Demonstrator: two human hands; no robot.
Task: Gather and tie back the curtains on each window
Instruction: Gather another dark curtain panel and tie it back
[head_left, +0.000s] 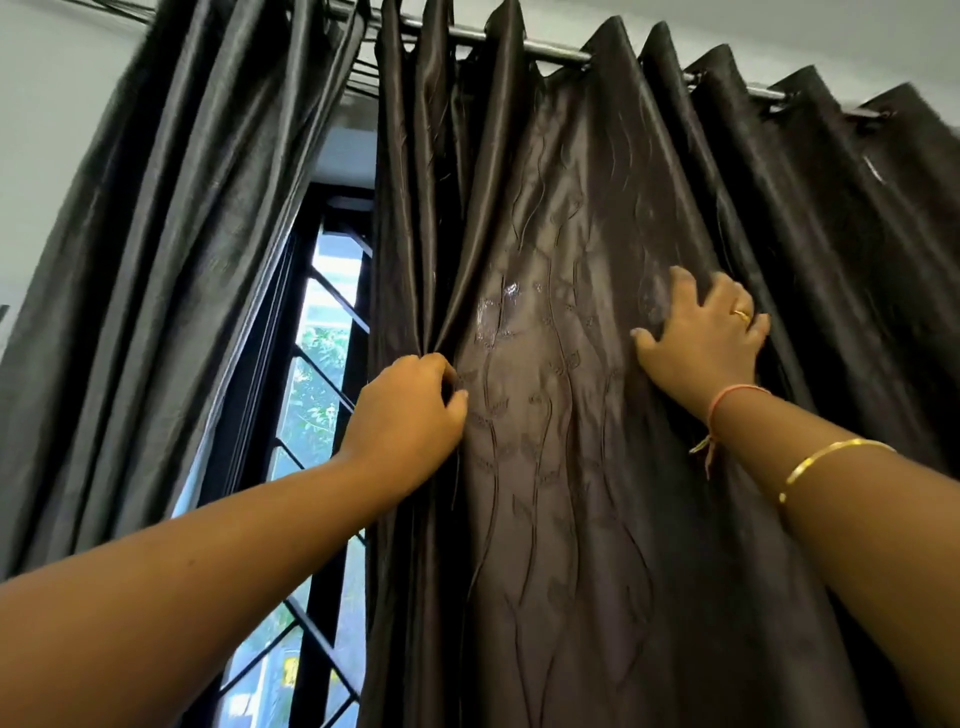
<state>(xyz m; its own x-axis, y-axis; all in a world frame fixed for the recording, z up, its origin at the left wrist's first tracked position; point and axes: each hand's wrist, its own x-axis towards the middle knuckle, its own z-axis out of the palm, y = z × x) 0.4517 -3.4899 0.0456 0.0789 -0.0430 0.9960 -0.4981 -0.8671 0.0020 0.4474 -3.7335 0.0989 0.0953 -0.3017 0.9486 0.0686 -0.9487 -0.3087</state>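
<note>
A dark brown satin curtain (561, 467) with a stitched leaf pattern hangs in front of me from a metal rod (556, 49). My left hand (410, 410) grips a bunch of folds at the panel's left edge, fingers curled into the cloth. Further right and a little higher, my right hand (701, 338) lies against a fold with fingers spread and bent, the fingertips pushing into the fabric. A second dark curtain (171, 260) hangs to the left, drawn aside.
Between the two panels shows a black-framed window (311, 415) with a diagonal grille and greenery outside. White wall (47, 130) lies at the far left and above the rod. More pleats of the right curtain (857, 234) stretch off to the right edge.
</note>
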